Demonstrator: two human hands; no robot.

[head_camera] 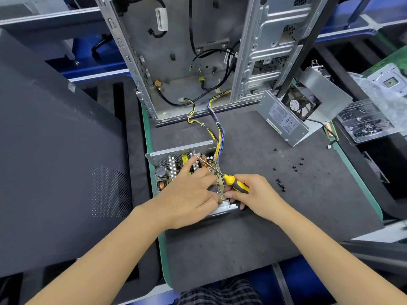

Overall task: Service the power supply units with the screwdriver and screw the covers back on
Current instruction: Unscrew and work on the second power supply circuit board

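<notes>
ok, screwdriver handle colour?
Yellow with black grip sections; the screwdriver is held in the right hand, clearest in the head view.

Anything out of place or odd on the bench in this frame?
Yes: small black screws lie scattered loose across the dark mat, not gathered. The removed power supply cover, fan attached, sits tilted against the computer case at the mat's far right.

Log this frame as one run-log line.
left hand on open power supply | right hand holds screwdriver | cover off | screws loose
</notes>
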